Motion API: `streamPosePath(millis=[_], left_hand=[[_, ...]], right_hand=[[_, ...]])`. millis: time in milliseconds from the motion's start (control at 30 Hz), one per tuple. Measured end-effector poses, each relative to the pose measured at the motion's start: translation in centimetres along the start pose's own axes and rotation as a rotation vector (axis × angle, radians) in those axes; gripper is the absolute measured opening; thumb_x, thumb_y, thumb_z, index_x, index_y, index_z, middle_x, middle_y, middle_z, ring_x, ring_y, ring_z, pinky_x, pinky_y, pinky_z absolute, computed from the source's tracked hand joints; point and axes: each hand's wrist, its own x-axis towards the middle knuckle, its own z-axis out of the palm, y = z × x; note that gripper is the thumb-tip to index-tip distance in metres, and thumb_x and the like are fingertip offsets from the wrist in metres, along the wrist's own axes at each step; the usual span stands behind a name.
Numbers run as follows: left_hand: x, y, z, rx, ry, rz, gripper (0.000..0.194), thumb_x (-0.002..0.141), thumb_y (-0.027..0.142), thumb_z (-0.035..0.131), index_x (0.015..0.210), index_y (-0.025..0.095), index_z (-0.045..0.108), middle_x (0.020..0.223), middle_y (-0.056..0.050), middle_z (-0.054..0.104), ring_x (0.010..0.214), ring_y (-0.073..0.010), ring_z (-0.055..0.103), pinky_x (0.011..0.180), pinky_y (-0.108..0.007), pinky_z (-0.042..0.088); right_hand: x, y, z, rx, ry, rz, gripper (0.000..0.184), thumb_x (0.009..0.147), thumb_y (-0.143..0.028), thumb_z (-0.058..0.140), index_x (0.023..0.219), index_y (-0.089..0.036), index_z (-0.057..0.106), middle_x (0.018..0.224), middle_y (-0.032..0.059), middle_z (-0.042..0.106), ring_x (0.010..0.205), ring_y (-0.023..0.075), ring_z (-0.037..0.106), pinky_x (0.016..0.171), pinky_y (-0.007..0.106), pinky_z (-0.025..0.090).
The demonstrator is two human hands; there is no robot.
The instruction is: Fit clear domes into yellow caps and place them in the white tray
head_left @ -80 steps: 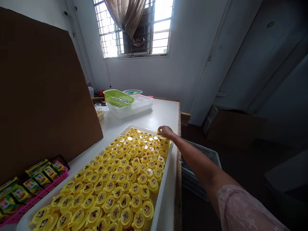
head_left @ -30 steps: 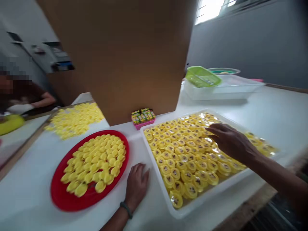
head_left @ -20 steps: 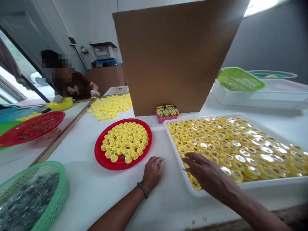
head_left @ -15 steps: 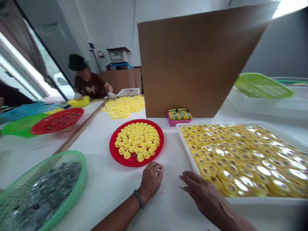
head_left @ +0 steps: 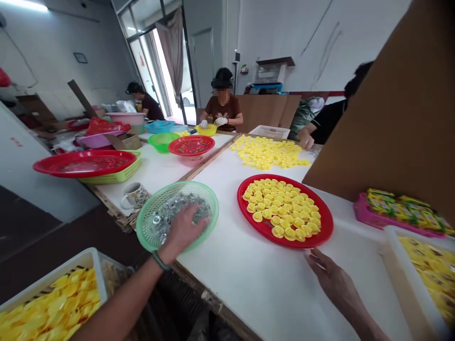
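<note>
My left hand [head_left: 183, 230] reaches into a light green mesh basket [head_left: 213, 201], over a heap of small clear plastic pieces [head_left: 161, 215]. Its thumb stands apart from the fingers, and I see nothing held in it. A dark green bracelet [head_left: 161, 261] circles that wrist. By the near rim of a round red tray [head_left: 249, 226], my right hand [head_left: 334, 279] is open, fingers loosely stretched above the white table. Small yellow hat-shaped pieces [head_left: 280, 201] cover most of the tray.
A white tray [head_left: 401, 265] of yellow pieces stands right, near a pink box [head_left: 364, 215] of packets and a cardboard panel [head_left: 377, 142]. A mug [head_left: 133, 195] sits beyond the basket. Loose yellow pieces [head_left: 266, 151] lie farther back. Co-workers [head_left: 223, 106] sit around the tables.
The view has swung left. My left hand has gone from in front of the red tray into the green basket. My right hand has shifted from beside the white tray toward the red tray.
</note>
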Motion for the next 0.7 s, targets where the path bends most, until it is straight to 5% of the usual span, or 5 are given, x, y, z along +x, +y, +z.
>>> streamPosePath(millis=[100,200,333,433,700], left_hand=[[2.3,-6.1,-3.2,0.296,-0.222,-0.149,0.072,0.069,0.054,0.067,0.125,0.012,0.048,0.118,-0.02,0.052,0.111,-0.0392,0.045,0.093,-0.047,0.037],[3.2,-9.0,-4.1,0.376,-0.489,-0.161,0.103,0.051,0.059,0.077,0.134,0.013,0.038,0.123,-0.022,0.048,0.117,-0.0435,0.038,0.095,-0.049,0.034],[3.5,-9.0,-3.1,0.412,-0.572,-0.078,0.107,0.045,0.048,0.084,0.135,0.014,0.036,0.119,-0.021,0.05,0.115,-0.0438,0.04,0.094,-0.047,0.035],[3.7,-8.5,-2.1,0.371,-0.587,-0.112,0.095,0.047,0.034,0.085,0.129,0.015,0.042,0.119,-0.021,0.048,0.105,-0.0408,0.05,0.085,-0.043,0.043],[5.3,-9.6,-0.9,0.093,-0.64,-0.248,0.081,0.037,0.007,0.081,0.112,0.01,0.049,0.107,-0.019,0.057,0.099,-0.0383,0.054,0.083,-0.04,0.045]], right_hand=[[-0.2,-3.7,-0.1,-0.126,0.128,-0.067,0.052,0.078,-0.052,0.043,0.109,-0.014,0.061,0.107,0.0155,0.063,0.075,0.0273,0.065,0.062,0.039,0.053],[-0.2,-11.0,-0.3,-0.1,0.194,-0.3,0.044,0.084,-0.046,0.043,0.114,-0.016,0.057,0.112,0.0146,0.059,0.079,0.0243,0.063,0.067,0.037,0.052],[0.5,-23.3,2.1,-0.011,-0.225,-0.748,0.028,0.089,-0.029,0.044,0.113,-0.02,0.056,0.108,0.0101,0.06,0.088,0.0199,0.061,0.076,0.031,0.049],[1.3,-29.9,6.3,-0.201,-0.503,-0.805,0.037,0.079,-0.025,0.061,0.114,-0.017,0.055,0.111,0.0137,0.058,0.102,0.0272,0.056,0.087,0.036,0.044],[3.7,-33.5,14.7,-0.261,-0.688,-0.613,0.082,0.058,-0.019,0.073,0.132,-0.014,0.039,0.123,0.0222,0.048,0.101,0.0325,0.058,0.083,0.039,0.044]])
